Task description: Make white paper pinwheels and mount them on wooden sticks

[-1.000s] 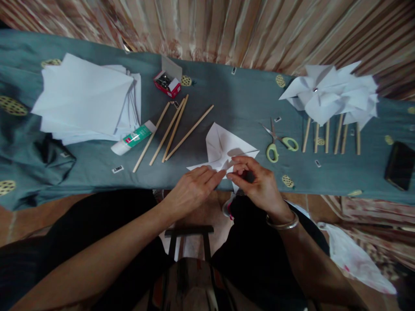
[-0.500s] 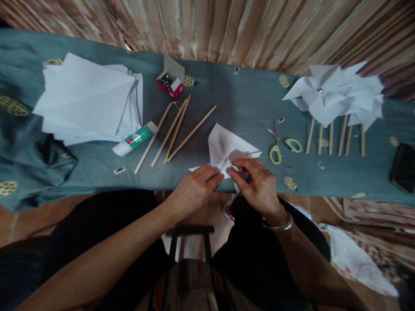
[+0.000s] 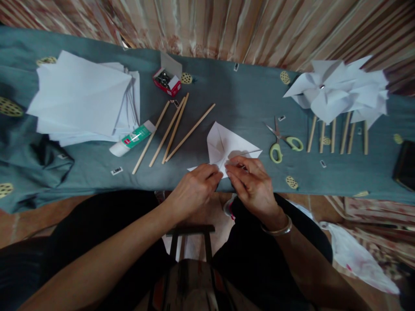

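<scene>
A dark phone (image 3: 405,166) lies far right on the desk (image 3: 246,97); a pleated curtain (image 3: 207,30) hangs behind, and a white bag (image 3: 356,257) lies below right.

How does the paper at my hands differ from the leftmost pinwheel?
The paper has broad, flat-looking panels spread out; the pinwheel has blades curled in around its middle. A shiny dot marks the pinwheel's centre; none shows on the paper, though the hands cover part of it. The left hand and right hand touch the paper; the pinwheel lies untouched. Both are white.
</scene>
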### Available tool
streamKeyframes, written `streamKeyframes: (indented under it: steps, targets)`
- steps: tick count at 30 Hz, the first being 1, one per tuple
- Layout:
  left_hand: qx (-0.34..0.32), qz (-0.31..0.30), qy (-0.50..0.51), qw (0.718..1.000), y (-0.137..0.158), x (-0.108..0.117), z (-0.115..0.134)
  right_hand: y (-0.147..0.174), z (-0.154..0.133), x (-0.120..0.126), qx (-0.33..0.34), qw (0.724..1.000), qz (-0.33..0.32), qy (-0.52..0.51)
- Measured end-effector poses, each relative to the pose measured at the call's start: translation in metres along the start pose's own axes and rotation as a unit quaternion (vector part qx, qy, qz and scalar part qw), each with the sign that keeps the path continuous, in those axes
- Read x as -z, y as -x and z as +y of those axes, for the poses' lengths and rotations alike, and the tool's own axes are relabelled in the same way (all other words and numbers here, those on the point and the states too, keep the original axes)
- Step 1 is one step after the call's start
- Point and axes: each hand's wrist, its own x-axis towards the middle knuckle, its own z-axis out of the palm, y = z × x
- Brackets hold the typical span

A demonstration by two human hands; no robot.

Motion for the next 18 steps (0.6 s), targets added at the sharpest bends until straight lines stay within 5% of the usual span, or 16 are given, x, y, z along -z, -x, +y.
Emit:
streamKeyframes:
  steps: [18]
  targets:
    - [0.028, -0.024, 0.028, 0.999, -0.0053, 0.0023, -0.0006, -0.0007, 0.001, -0.0062, -0.011, 1.0, -0.002, 0.016]
